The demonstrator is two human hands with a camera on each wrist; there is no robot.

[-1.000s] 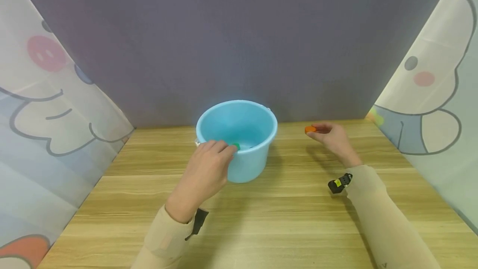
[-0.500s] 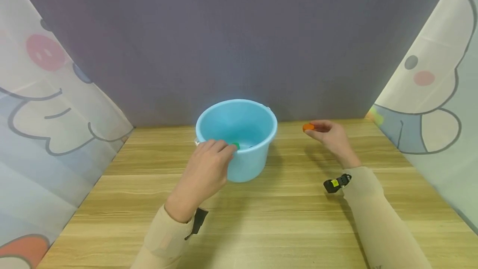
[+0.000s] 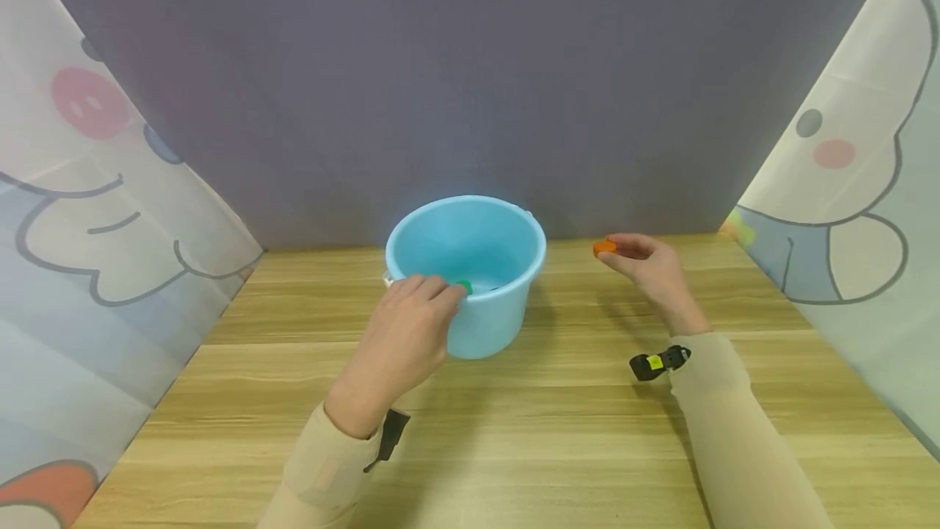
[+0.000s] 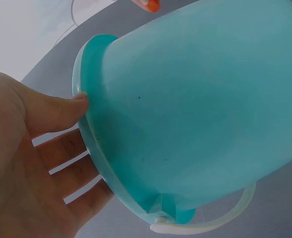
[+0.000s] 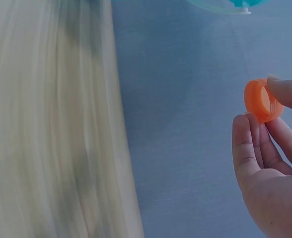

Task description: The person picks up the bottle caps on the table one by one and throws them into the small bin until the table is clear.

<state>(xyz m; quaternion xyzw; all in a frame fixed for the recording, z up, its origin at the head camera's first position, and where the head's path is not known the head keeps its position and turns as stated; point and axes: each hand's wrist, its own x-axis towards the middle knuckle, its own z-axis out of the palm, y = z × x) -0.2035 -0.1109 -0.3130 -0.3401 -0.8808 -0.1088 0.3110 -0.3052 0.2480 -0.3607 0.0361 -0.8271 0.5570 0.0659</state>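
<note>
A light blue plastic bucket (image 3: 494, 325) stands upright on the table. My left hand (image 3: 407, 329) grips its near rim, thumb outside and fingers over the inner side, as the left wrist view shows. Just past those fingers a small green object (image 3: 465, 286) shows inside the bucket; whether it is touched I cannot tell. To the right of the bucket, my right hand (image 3: 654, 268) pinches an orange bottle cap (image 5: 263, 100) between thumb and fingers, raised above the table. The cap's hollow side faces the right wrist camera.
The wooden table (image 3: 558, 447) ends at a grey panel (image 3: 470, 72) behind the bucket. Curtains with cartoon prints (image 3: 844, 186) hang on both sides. A white handle (image 4: 210, 228) hangs from the bucket's rim. A dark spot lies on the bucket's floor.
My right hand has moved slightly left and up with the orange bottle cap, toward the bucket. The left hand and the bucket have stayed in place.
</note>
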